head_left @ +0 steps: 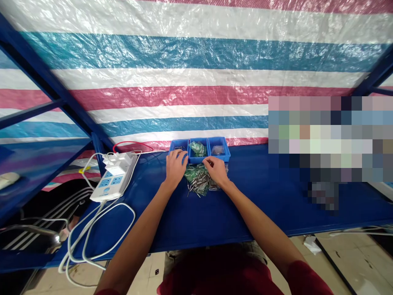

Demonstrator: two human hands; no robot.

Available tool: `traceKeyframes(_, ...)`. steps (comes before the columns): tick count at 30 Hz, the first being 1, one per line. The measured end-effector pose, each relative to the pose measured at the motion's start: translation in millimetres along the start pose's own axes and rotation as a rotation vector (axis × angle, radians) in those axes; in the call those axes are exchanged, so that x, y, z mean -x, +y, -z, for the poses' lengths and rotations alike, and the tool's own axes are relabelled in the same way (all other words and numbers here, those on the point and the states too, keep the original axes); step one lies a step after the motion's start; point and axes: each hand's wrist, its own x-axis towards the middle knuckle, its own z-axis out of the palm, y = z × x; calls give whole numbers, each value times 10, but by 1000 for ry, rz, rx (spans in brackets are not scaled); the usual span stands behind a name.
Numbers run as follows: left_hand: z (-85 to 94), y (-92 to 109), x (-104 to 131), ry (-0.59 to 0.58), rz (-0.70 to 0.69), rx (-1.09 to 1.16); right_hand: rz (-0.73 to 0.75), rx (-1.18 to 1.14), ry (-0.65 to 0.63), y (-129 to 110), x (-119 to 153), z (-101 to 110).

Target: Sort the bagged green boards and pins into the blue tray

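Blue counter (196, 227); on it, metal pins (199, 183) heaped on green plastic (190, 172); right hand (217, 170) over the heap's right part; left hand (176, 166) over the left blue bin (179, 141); cannot tell whether either grip is released or grasping; striped sheet (199, 78) behind.

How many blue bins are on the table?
3, side by side: the left bin at the left hand, the middle bin with green packaging, and the right bin. The blurred patch at right might hide more.
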Motion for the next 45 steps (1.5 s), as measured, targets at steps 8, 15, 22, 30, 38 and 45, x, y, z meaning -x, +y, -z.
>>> traceKeyframes(8, 46, 51, -50, -154, -126, 179, -94, 304, 49, 97, -98, 190)
traceKeyframes(15, 73, 115, -107, -342, -167, 261, -111, 512, -194, 55, -93, 206)
traceKeyframes(22, 24, 58, 35, -304, -173, 279, -133, 600, -246, 49, -63, 167)
traceKeyframes(30, 17, 84, 74, -254, -179, 277, -45, 635, -302, 51, -44, 132)
traceKeyframes(38, 22, 128, -11, -242, -125, 350, 14, 578, -183, 82, -33, 83)
traceKeyframes(45, 17, 292, -154, -171, -46, 424, 35, 160, 139, 52, -23, 66)
